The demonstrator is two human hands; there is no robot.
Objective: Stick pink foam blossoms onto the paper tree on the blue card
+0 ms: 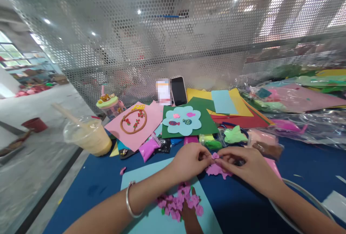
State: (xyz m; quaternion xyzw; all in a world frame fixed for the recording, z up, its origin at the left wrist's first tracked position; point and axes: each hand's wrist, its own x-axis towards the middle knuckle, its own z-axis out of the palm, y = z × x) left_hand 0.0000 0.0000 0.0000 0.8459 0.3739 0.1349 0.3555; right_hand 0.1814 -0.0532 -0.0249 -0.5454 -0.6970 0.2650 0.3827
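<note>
The fingertips of my left hand (190, 162) and my right hand (247, 165) meet in a pinch around a small pink clay piece (215, 155). Directly beneath them lies a ragged, flattened lump of pink clay (216, 170) on the blue table. Below my left forearm is a light blue sheet (151, 223), partly covered by that arm. It carries a brown clay tree trunk (190, 215) with a cluster of ruffled pink clay blossoms (174, 205) and a few green bits. A bracelet circles my left wrist.
A drink cup (88, 136) with a straw stands at the left table edge. Behind my hands are a pink card (129, 133), a flower-shaped card (181, 127), a black phone (179, 91), light green clay (235, 135) and bagged clay. A perforated metal panel (151, 39) rises behind.
</note>
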